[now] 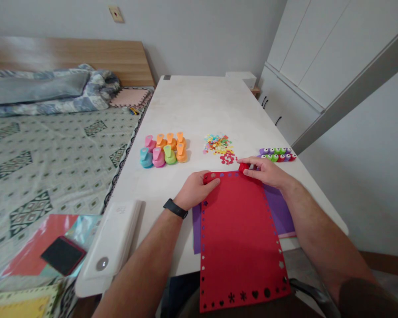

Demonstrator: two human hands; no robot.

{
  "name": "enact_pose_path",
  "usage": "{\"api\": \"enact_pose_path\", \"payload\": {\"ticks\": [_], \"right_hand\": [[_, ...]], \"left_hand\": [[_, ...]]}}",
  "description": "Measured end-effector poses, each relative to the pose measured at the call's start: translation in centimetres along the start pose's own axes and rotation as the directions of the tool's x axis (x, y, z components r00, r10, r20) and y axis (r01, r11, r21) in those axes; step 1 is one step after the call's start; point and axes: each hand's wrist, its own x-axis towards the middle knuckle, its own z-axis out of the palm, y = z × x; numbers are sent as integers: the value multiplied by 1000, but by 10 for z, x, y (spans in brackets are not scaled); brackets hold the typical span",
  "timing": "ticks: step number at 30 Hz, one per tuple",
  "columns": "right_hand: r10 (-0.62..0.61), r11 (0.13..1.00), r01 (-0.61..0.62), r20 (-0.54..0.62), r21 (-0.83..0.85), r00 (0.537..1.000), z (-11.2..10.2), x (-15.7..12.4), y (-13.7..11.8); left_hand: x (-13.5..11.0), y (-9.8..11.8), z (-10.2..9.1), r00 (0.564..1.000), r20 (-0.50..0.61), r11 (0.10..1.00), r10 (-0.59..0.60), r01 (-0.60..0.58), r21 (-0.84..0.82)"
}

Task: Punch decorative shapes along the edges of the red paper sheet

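Note:
A red sheet lies over purple sheets, its near end overhanging the table's front edge. Small punched shapes, such as hearts, circles and flowers, run along its borders. My left hand, with a dark wristband, grips the sheet's far left corner, thumb on top. At the far edge, right of centre, my right hand has its fingers closed around a small red craft punch, set against the paper. Just beyond the punch is a little pile of red cut-outs, touching a larger multicoloured pile of confetti.
Several colourful large punches stand at left on the white table. Several small punches sit in rows at right. A white machine lies along the left edge. On the bed are a phone and plastic-wrapped sheets.

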Motion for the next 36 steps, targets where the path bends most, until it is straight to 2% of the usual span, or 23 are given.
{"api": "enact_pose_path", "payload": {"ticks": [5, 11, 17, 24, 36], "right_hand": [[-3, 1000, 4, 45, -9, 999, 0, -1, 0], [57, 998, -57, 99, -7, 993, 1, -1, -1], [45, 999, -46, 105, 9, 993, 0, -1, -1], [48, 999, -47, 123, -9, 991, 1, -1, -4], [55, 998, -58, 114, 19, 992, 6, 1, 0]], "left_hand": [[-1, 4, 0, 999, -29, 1000, 18, -19, -9], [-1, 6, -1, 999, -36, 1000, 12, -12, -8], [-1, 4, 0, 999, -34, 999, -14, 13, -34], [1, -4, 1, 1000, -15, 999, 12, -11, 35], [1, -3, 2, 1000, -13, 1000, -7, 7, 17]]}}
